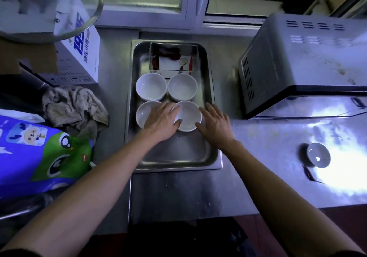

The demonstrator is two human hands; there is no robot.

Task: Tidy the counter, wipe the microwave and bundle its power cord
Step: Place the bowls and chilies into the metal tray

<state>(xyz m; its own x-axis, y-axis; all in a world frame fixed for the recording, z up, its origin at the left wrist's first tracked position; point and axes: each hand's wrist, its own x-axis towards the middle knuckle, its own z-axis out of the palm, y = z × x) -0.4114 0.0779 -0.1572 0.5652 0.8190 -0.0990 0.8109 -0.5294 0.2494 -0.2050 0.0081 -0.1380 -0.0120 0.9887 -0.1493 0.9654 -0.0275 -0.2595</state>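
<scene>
**Microwave on the right, both hands at the bowl tray**

Microwave (309, 64) stands on the steel desk (268, 137) at the right, its vented side facing the tray.

At the far left lie a blue and green printed bag (39, 149), a crumpled grey rag (73, 108) and, behind them, a white box with blue print (83, 54). In the middle a steel tray (178, 157) holds a small metal container (173, 57) at the back and four white bowls. The left hand (161, 120) lies flat with straight fingers over the front-left bowl (142, 114). The right hand (215, 124), fingers also straight, touches the rim of the front-right bowl (188, 116). Neither grip holds anything. Further right, a small white cup (317, 154) sits on the desk, a dark chilli (309, 174) just beside it.
</scene>
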